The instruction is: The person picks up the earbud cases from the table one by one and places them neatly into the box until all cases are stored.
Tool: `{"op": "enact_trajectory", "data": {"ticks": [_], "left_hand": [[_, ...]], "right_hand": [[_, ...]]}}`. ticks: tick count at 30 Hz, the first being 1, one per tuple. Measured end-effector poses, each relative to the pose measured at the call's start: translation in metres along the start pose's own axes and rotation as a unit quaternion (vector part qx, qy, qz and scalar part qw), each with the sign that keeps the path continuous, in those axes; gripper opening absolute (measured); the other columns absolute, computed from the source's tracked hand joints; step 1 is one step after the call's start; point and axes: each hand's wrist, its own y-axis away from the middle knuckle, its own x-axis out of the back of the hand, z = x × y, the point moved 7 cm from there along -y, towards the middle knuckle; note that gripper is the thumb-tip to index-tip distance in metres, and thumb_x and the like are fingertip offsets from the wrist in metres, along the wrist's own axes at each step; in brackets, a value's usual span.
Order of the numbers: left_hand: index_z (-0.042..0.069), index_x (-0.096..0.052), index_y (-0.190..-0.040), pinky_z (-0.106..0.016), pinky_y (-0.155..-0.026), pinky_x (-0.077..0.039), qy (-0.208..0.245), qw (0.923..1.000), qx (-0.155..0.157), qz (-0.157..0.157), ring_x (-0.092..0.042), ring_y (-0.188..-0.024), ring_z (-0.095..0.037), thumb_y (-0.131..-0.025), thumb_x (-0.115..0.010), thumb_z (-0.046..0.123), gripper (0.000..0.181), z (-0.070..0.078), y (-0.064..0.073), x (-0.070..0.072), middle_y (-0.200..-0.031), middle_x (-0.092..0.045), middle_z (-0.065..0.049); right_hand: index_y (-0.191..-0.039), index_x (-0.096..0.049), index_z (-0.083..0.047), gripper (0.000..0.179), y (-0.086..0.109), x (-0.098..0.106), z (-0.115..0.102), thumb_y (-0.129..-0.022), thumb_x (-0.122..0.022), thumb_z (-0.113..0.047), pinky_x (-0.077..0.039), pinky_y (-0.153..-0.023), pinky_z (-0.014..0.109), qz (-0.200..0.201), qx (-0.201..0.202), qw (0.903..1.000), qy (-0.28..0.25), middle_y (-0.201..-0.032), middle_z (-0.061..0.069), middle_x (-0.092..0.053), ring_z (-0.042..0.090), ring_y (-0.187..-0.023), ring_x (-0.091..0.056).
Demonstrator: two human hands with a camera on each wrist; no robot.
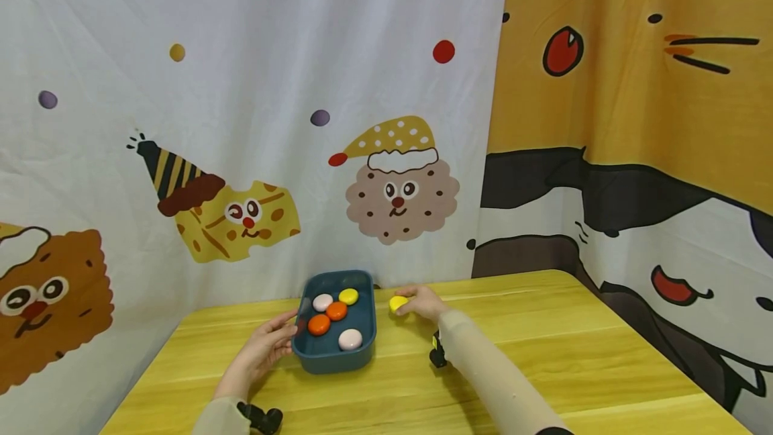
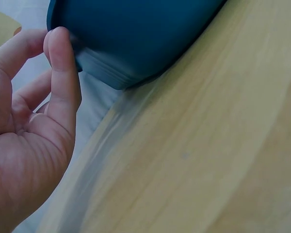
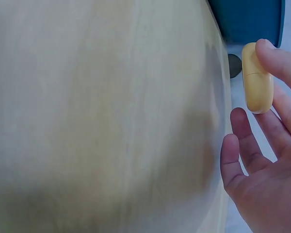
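Note:
A dark blue plastic box [image 1: 333, 362] stands on the table, holding several glossy round pieces: two pale pink, two orange [image 1: 319, 325] and a yellow one [image 1: 348, 297]. At its left side, my left hand [image 1: 264, 348] pinches the rim between thumb and fingers; the left wrist view shows the thumb [image 2: 60, 53] against the box's outer wall. To the right of the box, my right hand [image 1: 425, 304] holds another yellow round piece [image 1: 397, 304] between thumb and fingers. Seen edge-on in the right wrist view, that yellow piece [image 3: 258, 80] has a thin seam across its side.
The wood-grain table [image 1: 386, 401] ends just behind the box. A white curtain [image 1: 290, 39] with cartoon snack prints hangs beyond it, and an orange and black cartoon cloth [image 1: 628, 106] hangs at the right. Black wrist cameras [image 1: 260, 417] sit on both wrists.

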Motion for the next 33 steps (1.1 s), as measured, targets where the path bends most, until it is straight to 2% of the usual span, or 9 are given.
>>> {"op": "enact_trajectory", "data": {"ticks": [6,13,25,33], "left_hand": [[-0.002,-0.023,-0.152,-0.023,-0.066,-0.054,0.000,1.0000,-0.001,0.002,-0.059,-0.063,-0.008,-0.098,-0.054,0.006,0.063,-0.001,0.001,0.000,-0.096,-0.062,-0.006],[-0.002,-0.023,-0.152,-0.023,-0.066,-0.054,0.002,1.0000,-0.008,0.003,-0.058,-0.062,-0.008,-0.096,-0.059,0.008,0.068,0.000,0.001,0.002,-0.091,-0.059,-0.003],[-0.002,-0.023,-0.152,-0.024,-0.067,-0.054,0.000,1.0000,-0.004,-0.002,-0.058,-0.064,-0.009,-0.096,-0.059,0.009,0.068,0.001,0.003,0.002,-0.094,-0.061,-0.003],[0.000,-0.026,-0.152,-0.023,-0.067,-0.053,-0.010,0.9999,0.001,0.008,-0.056,-0.064,-0.009,-0.097,-0.059,0.011,0.064,0.000,0.001,0.001,-0.098,-0.059,-0.006]], "right_hand": [[-0.126,-0.061,0.006,0.053,0.000,0.005,-0.001,-0.076,-0.078,-0.004,-0.038,-0.102,0.046,0.001,-0.014,0.9998,-0.011,-0.124,0.016,-0.061,0.032,-0.117,-0.051],[-0.126,-0.059,0.008,0.054,0.000,0.012,-0.008,-0.075,-0.075,0.000,-0.046,-0.095,0.038,0.005,-0.016,0.9990,-0.041,-0.122,0.017,-0.061,0.026,-0.106,-0.056],[-0.127,-0.059,0.007,0.053,-0.004,0.019,-0.017,-0.078,-0.076,-0.002,-0.040,-0.102,0.046,-0.001,-0.011,0.9997,-0.023,-0.126,0.017,-0.060,0.033,-0.121,-0.050],[-0.129,-0.056,0.009,0.053,-0.005,0.024,-0.016,-0.080,-0.075,-0.001,-0.045,-0.097,0.044,-0.003,-0.005,0.9991,-0.043,-0.128,0.020,-0.058,0.033,-0.118,-0.052]]}}
